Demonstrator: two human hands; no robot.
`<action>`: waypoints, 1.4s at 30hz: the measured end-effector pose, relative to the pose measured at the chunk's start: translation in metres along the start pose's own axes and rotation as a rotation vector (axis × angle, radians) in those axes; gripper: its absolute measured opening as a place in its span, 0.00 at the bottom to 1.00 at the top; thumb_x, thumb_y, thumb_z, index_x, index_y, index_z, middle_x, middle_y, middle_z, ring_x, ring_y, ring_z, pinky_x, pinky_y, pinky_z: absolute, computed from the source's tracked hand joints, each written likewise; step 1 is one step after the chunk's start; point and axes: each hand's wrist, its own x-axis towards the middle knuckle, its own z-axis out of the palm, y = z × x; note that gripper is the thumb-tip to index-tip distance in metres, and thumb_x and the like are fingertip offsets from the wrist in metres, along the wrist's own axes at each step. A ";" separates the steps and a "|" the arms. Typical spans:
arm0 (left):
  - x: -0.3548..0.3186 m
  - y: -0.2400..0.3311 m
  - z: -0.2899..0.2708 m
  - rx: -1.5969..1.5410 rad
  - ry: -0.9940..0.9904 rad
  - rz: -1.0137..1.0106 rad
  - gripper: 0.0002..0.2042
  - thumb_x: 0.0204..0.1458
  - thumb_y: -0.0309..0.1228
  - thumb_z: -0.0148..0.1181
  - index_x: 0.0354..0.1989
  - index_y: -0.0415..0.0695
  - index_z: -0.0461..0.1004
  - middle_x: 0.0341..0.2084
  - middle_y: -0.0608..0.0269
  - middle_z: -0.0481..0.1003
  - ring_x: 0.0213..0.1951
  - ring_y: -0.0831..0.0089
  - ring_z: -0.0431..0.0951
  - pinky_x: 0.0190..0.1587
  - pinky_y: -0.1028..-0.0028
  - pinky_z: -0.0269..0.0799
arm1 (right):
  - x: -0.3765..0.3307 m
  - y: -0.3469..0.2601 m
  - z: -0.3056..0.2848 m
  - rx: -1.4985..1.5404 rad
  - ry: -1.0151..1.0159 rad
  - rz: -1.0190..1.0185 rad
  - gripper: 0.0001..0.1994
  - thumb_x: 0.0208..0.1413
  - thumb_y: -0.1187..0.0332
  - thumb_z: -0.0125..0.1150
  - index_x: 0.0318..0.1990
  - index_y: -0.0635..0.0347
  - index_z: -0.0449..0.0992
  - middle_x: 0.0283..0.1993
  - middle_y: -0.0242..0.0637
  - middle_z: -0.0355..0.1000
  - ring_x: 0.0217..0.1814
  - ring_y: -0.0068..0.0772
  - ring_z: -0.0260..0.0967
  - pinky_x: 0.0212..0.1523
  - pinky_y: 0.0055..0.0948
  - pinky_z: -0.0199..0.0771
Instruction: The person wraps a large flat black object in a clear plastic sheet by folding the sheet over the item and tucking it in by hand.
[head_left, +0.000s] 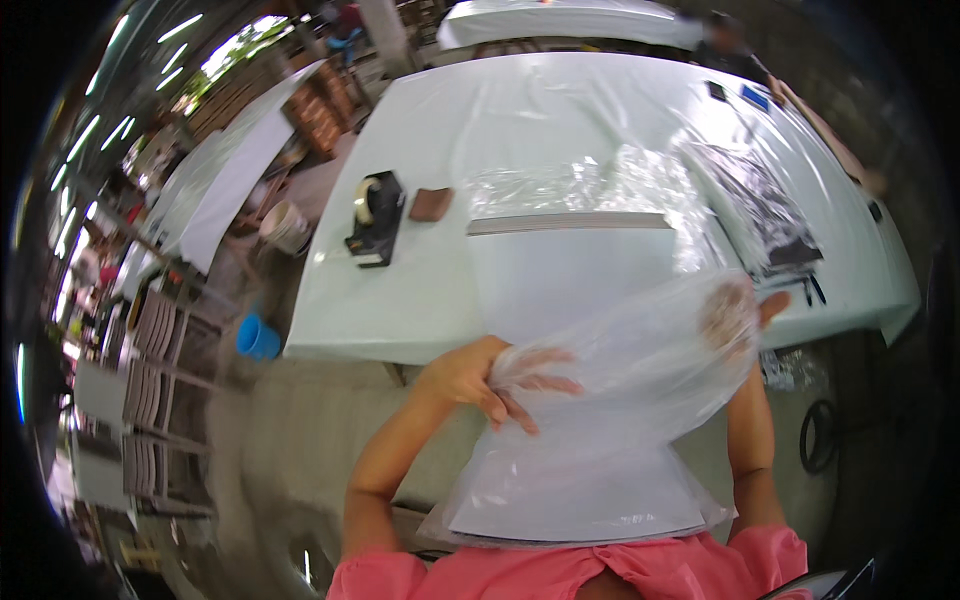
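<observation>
A clear plastic bag (640, 370) is stretched between my two hands above the near table edge. My left hand (470, 380) grips its left side, with some fingers showing through the film. At the bag's upper right corner is my right hand (735, 315), closed on the film; its fingers are blurred behind the plastic and the thumb sticks out. The lower part of the bag, against my body, contains a flat white sheet (575, 505) with a dark lower edge. Just beyond the bag, a stack of white boards (570, 265) lies on the table.
The table (420, 310) has a pale plastic cover. On it are a black tape dispenser (378, 220), a brown block (431, 204), loose clear film (560, 188), a pile of plastic bags (755, 205) and scissors (815, 290). A blue bucket (257, 337) stands left; another person (735, 50) is at the far right.
</observation>
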 end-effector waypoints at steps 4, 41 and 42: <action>-0.002 -0.002 0.003 0.146 0.843 0.305 0.30 0.41 0.11 0.54 0.57 0.36 0.60 0.52 0.45 0.66 0.51 0.62 0.70 0.40 0.73 0.76 | 0.009 -0.012 0.039 -0.835 0.081 0.366 0.15 0.44 0.72 0.59 0.43 0.64 0.72 0.35 0.36 0.70 0.31 0.27 0.68 0.29 0.25 0.69; -0.019 0.063 -0.017 0.425 0.594 -0.034 0.29 0.37 0.11 0.45 0.55 0.35 0.65 0.51 0.53 0.69 0.48 0.75 0.71 0.47 0.82 0.63 | 0.019 0.005 0.098 -1.315 0.369 0.416 0.06 0.45 0.73 0.61 0.31 0.65 0.74 0.27 0.30 0.68 0.29 0.16 0.60 0.27 0.19 0.57; -0.023 0.059 -0.021 0.417 0.604 -0.034 0.29 0.37 0.11 0.45 0.55 0.35 0.65 0.51 0.53 0.69 0.48 0.75 0.71 0.47 0.82 0.63 | 0.021 0.003 0.097 -1.211 0.405 0.513 0.07 0.45 0.73 0.61 0.33 0.65 0.76 0.30 0.32 0.71 0.32 0.16 0.64 0.29 0.17 0.59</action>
